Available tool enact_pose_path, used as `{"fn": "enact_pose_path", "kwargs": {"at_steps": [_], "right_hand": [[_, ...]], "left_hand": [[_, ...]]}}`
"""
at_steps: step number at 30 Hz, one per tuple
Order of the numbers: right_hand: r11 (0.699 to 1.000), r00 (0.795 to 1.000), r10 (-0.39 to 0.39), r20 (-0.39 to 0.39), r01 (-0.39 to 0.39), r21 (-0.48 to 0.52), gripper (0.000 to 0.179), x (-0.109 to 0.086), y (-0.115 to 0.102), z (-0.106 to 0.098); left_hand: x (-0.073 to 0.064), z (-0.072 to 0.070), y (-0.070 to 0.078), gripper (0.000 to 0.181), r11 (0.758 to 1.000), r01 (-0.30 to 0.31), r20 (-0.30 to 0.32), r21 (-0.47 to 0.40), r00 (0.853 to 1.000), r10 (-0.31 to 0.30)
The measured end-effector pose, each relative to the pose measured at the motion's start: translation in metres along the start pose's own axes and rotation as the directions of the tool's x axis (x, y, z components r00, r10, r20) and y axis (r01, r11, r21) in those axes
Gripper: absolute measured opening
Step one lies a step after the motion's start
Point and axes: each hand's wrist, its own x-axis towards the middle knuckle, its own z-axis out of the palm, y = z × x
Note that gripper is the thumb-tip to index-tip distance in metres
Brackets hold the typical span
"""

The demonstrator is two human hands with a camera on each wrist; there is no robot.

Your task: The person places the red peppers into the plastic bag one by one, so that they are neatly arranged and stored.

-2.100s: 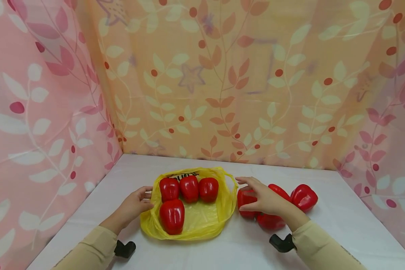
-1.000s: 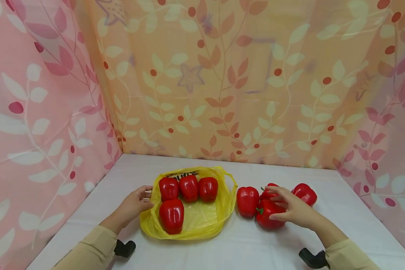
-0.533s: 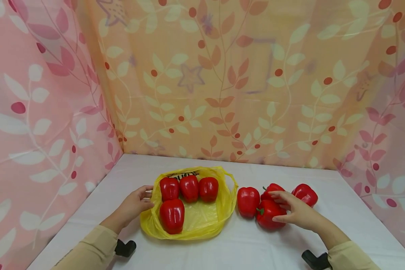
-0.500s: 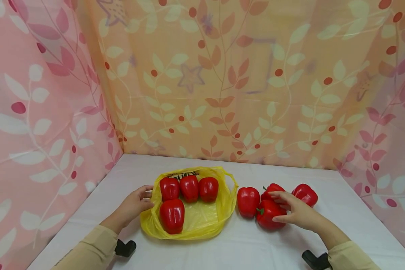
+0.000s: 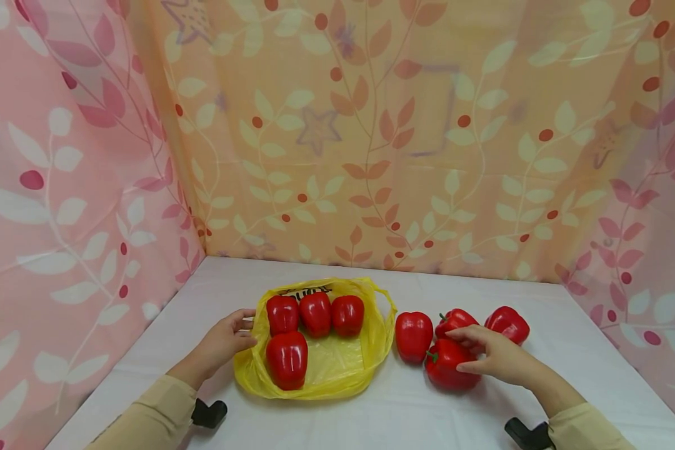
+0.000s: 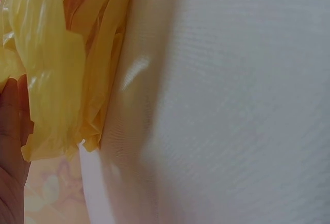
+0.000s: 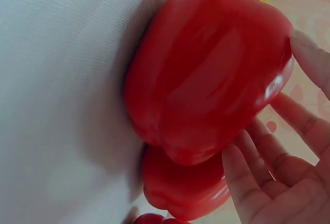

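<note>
A yellow plastic bag (image 5: 337, 369) lies spread on the table with several red bell peppers in it, three in a back row and one pepper (image 5: 287, 360) in front. At its left side my left hand (image 5: 222, 340) rests with relaxed fingers against the bag's edge; in the left wrist view its fingers (image 6: 10, 126) lie alongside the yellow plastic (image 6: 51, 74). To the right of the bag, my right hand (image 5: 492, 356) pinches a red bell pepper (image 5: 445, 369) with a green stem between thumb and fingers. That pepper (image 7: 206, 74) fills the middle of the right wrist view.
Three more red peppers are near the right hand: one beside the bag (image 5: 413, 337), one with a green stem behind (image 5: 455, 320), one farther right (image 5: 507, 325). A white cloth covers the table (image 5: 371, 419). Patterned curtains (image 5: 371, 156) stand around it.
The right hand moved from the pepper beside the bag to the front stemmed one, which has now shifted slightly towards me and turned. The left hand and bag stay put.
</note>
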Motion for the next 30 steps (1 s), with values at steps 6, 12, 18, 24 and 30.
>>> {"fn": "enact_pose_path", "kwargs": {"at_steps": [6, 12, 18, 24, 30], "right_hand": [[1.0, 1.0, 0.021, -0.012, -0.021, -0.014, 0.065, -0.001, 0.0, 0.001], [0.998, 0.998, 0.05, -0.022, -0.051, -0.042, 0.062, -0.004, -0.001, 0.004], [0.992, 0.996, 0.077, -0.053, -0.082, -0.092, 0.059, -0.006, -0.002, 0.007], [0.987, 0.993, 0.087, -0.082, -0.097, -0.13, 0.055, -0.008, -0.002, 0.009], [0.98, 0.993, 0.057, -0.101, -0.075, -0.185, 0.047, -0.011, 0.0, 0.011]], "left_hand": [[-0.002, -0.001, 0.001, 0.056, 1.0, -0.001, 0.009, 0.001, 1.0, 0.001], [-0.003, -0.001, 0.004, 0.055, 1.0, -0.001, 0.003, 0.01, 1.0, 0.001], [-0.004, 0.0, 0.004, 0.055, 1.0, -0.001, 0.002, 0.011, 1.0, 0.001], [-0.005, 0.0, 0.004, 0.056, 1.0, 0.001, 0.001, 0.011, 1.0, -0.001], [-0.005, 0.0, 0.004, 0.056, 1.0, 0.003, 0.001, 0.008, 1.0, -0.003]]}}
